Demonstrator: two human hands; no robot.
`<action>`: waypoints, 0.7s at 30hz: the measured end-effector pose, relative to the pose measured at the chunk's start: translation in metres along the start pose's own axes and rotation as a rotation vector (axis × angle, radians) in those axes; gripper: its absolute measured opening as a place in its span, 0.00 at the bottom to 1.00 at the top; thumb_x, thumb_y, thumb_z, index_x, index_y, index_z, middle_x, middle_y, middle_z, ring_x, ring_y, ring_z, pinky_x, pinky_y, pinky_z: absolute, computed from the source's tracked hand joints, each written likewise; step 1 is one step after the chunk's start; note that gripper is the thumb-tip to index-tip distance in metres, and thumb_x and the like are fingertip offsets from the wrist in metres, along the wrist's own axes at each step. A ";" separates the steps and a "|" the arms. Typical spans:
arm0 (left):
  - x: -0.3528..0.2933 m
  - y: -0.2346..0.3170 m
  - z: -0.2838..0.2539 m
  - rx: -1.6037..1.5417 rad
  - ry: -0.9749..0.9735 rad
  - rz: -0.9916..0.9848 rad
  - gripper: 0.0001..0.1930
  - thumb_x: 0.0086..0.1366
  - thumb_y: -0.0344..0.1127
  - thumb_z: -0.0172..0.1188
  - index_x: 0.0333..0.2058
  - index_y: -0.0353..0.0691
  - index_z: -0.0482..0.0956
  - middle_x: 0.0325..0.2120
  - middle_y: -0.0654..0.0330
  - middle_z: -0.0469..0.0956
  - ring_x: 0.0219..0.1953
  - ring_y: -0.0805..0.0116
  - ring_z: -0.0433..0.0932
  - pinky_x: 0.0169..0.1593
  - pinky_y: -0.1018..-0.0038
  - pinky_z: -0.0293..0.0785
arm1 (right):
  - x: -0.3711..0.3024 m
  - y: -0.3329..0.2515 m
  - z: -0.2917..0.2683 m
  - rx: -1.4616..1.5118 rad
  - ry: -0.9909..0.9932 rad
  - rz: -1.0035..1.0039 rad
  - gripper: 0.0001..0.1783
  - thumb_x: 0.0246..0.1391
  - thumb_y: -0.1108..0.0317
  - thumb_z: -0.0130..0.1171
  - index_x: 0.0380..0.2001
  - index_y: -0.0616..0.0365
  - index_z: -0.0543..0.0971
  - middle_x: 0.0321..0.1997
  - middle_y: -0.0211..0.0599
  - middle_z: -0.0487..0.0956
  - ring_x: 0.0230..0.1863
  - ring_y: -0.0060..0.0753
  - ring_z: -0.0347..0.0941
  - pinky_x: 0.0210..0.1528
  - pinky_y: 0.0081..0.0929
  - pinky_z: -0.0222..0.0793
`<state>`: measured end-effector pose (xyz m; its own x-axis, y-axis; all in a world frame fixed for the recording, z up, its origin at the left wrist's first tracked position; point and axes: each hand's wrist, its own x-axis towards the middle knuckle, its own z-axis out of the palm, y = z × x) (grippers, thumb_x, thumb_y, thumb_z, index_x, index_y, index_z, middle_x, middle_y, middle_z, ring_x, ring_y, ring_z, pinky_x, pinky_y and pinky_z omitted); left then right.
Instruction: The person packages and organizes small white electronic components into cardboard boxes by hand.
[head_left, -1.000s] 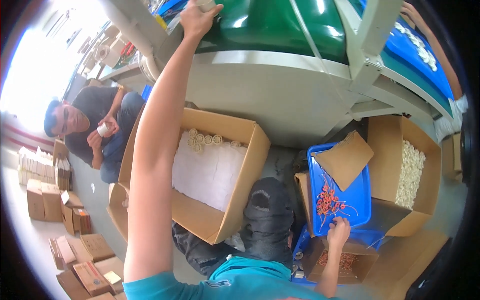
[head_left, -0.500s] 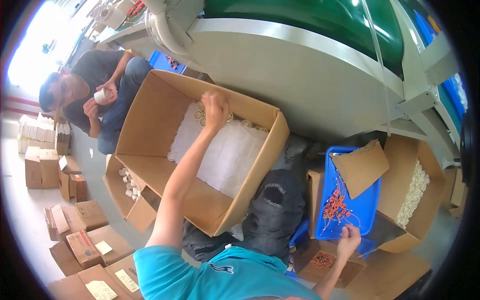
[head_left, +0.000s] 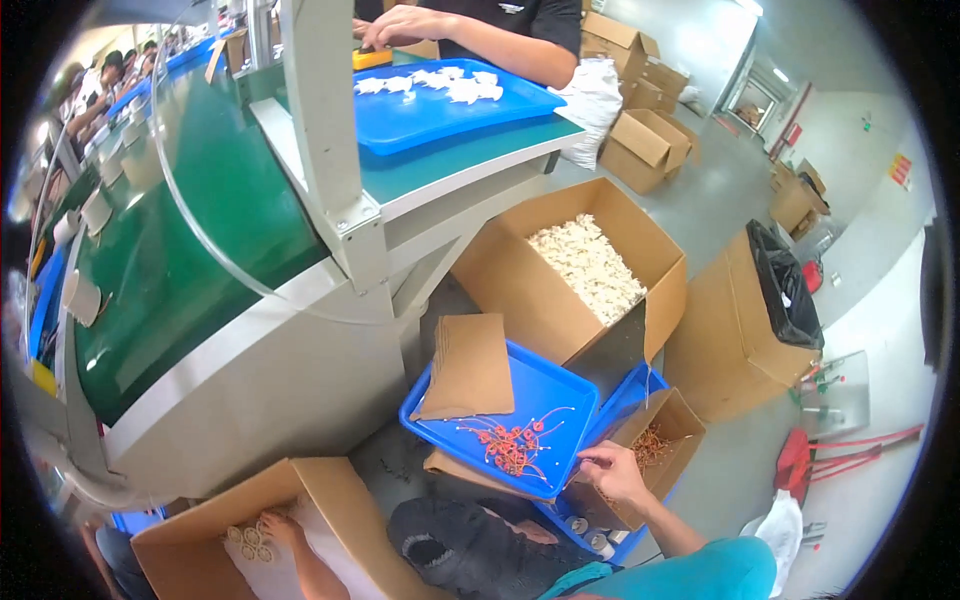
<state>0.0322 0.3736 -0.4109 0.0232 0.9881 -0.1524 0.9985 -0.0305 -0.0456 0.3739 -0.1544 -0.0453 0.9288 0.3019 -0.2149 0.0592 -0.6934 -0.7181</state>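
Note:
My left hand [head_left: 283,528] is down inside a large cardboard box [head_left: 335,500] at the lower left. Its fingers are apart over a white sheet [head_left: 320,545], beside several round cream-coloured parts [head_left: 248,542] grouped at one side of the box. My right hand [head_left: 615,472] is at the near right corner of a blue tray [head_left: 572,400], its fingers bent closed at the rim. On the tray lie orange-red parts with thin wires [head_left: 513,445] in a tangled heap, with a piece of brown cardboard [head_left: 470,365] across its left part.
Beyond the tray stands an open carton of small white pieces [head_left: 585,265]. A smaller box of wired parts [head_left: 652,445] is by my right hand. A green conveyor [head_left: 190,290] runs on the left. Across it, a co-worker's arm [head_left: 500,40] is above another blue tray [head_left: 430,120].
The view has swung to the right, so the large box now sits at the lower left. My left hand has lowered onto the sheet. My right hand has come to the tray's rim.

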 end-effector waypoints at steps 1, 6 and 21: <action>0.011 -0.023 -0.002 0.017 0.088 -0.017 0.37 0.59 0.43 0.60 0.64 0.38 0.59 0.64 0.52 0.63 0.65 0.49 0.60 0.65 0.53 0.56 | 0.000 0.003 0.002 0.032 -0.007 -0.009 0.09 0.51 0.75 0.63 0.37 0.60 0.86 0.32 0.40 0.80 0.34 0.28 0.78 0.37 0.27 0.74; 0.007 -0.023 -0.026 0.088 -0.037 0.079 0.37 0.57 0.47 0.63 0.62 0.36 0.62 0.63 0.43 0.61 0.64 0.50 0.61 0.65 0.55 0.57 | -0.001 0.002 0.024 0.115 -0.107 -0.043 0.08 0.51 0.77 0.64 0.35 0.60 0.86 0.34 0.37 0.80 0.32 0.26 0.78 0.34 0.25 0.74; -0.220 -0.046 -0.318 -1.791 -1.013 0.273 0.34 0.62 0.29 0.63 0.65 0.35 0.58 0.56 0.48 0.70 0.58 0.47 0.71 0.61 0.54 0.69 | -0.026 -0.057 0.061 0.391 -0.522 -0.273 0.06 0.54 0.81 0.60 0.36 0.69 0.82 0.34 0.38 0.81 0.30 0.27 0.82 0.30 0.23 0.77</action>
<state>-0.0031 0.2061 -0.0614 0.7404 0.5517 -0.3839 -0.0759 0.6362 0.7678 0.3239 -0.0832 -0.0390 0.5968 0.7738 -0.2122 0.0384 -0.2917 -0.9557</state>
